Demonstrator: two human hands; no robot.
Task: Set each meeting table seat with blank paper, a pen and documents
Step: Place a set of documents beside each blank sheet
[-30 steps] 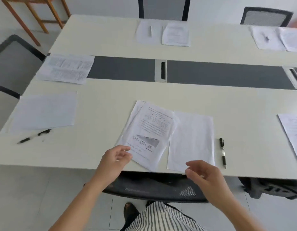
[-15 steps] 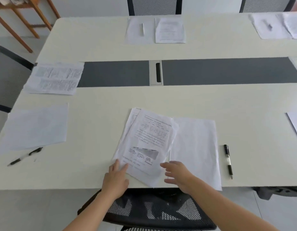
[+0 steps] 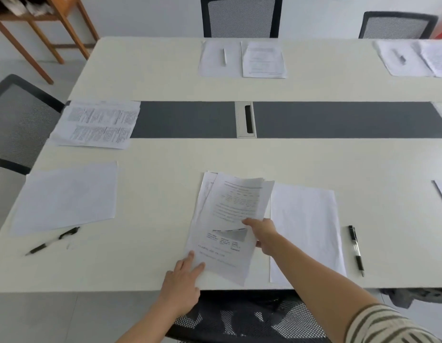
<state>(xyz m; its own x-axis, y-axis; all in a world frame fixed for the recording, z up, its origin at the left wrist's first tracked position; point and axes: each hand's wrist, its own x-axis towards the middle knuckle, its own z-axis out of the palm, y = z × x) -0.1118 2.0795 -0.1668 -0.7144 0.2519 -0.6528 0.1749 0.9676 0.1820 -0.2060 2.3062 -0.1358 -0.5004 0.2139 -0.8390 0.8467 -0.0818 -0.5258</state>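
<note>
The left hand (image 3: 182, 280) lies flat and open on the documents (image 3: 230, 226). The right hand (image 3: 263, 235) pinches them beside the blank paper (image 3: 305, 231). A quick tug could scatter the loose sheets.

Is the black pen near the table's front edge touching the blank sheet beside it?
Apart. The head view shows a strip of bare table between the pen and the right edge of the blank sheet.

L hand (image 3: 182, 276) flat, fingers spread; R hand (image 3: 263, 235) pinching.
</note>
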